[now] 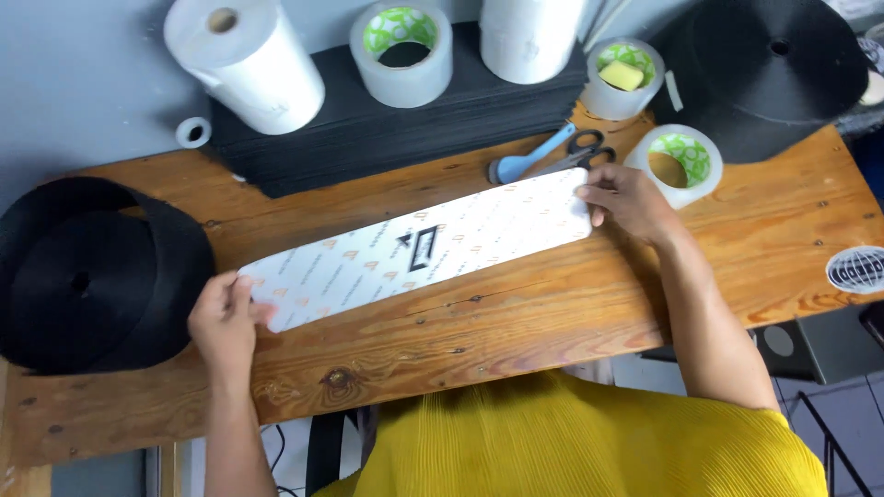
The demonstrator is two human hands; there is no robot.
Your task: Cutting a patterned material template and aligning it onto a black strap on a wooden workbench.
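A long white sheet (419, 247) with rounded ends and a faint repeating print lay slantwise on the wooden table (589, 304), its low end toward the person and its high end farther back. Everything else is placed from that sheet.

Beyond its low end, at the table's far left, sat a big black coil of webbing (87, 276). The left hand (224, 317) held the sheet's low end: the thumb lay on top of the corner and the fingers were curled beneath the edge, a narrow pinch closed on the sheet itself.

Behind the sheet's middle stood a stack of black sheets (387, 129) against the wall, bearing a white paper roll (247, 60), a clear tape roll (402, 51) with a green-patterned core, and a second white roll (531, 35). A small white ring (193, 132) lay beside the stack.

Just behind the high end lay blue-handled scissors (548, 156). The right hand (629, 198) met the sheet's high end, fingers bent down over the rounded edge and thumb at the corner, closed lightly on it; how much of the fingers went beneath could not be told.

Past that hand, another tape roll (680, 161) stood touching-close to the knuckles, one more (622, 78) with a yellow block inside sat behind it, and a second large black webbing roll (769, 69) filled the back right corner. A round striped sticker (856, 269) marked the table's right edge.
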